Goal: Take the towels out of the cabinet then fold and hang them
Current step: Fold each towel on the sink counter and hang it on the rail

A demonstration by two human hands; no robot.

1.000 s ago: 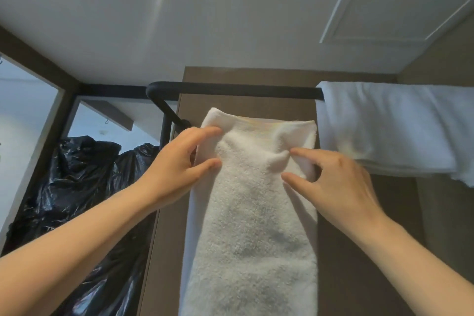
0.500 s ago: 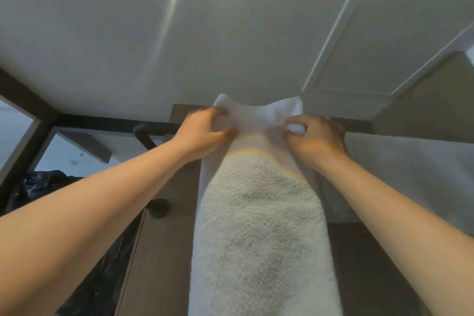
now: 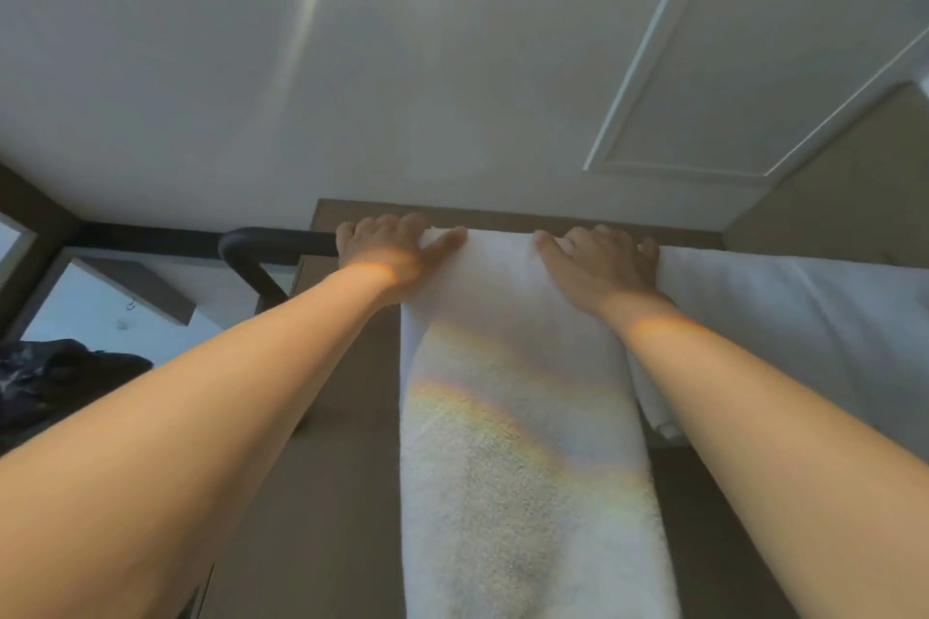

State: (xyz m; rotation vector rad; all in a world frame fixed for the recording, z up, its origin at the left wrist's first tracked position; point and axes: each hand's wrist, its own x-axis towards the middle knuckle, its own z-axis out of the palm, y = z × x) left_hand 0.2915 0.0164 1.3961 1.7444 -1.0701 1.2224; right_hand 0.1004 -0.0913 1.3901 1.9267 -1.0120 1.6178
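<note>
Two bare hands are raised to the black metal rail [image 3: 281, 242], one at each top corner of the folded white terry towel [image 3: 523, 442]. Your left hand [image 3: 389, 256] lies over the towel's upper left corner, thumb stretched flat along the top edge and the other fingers curled over the rail, so it presses towel and bar together. Your right hand [image 3: 595, 266] is spread palm-down on the upper right corner, fingers bent over the top edge; whether they pinch the cloth behind it is hidden. The towel is draped over the rail between your hands and hangs straight down in a long strip toward you, against the brown wooden panel [image 3: 321, 493]. A rainbow-coloured lens flare crosses its middle. Just beside your right hand, touching it, a second white towel [image 3: 784, 317] hangs on the same rail to the right. At the lower left a black plastic bag [image 3: 55, 382] shows past your left forearm.
</note>
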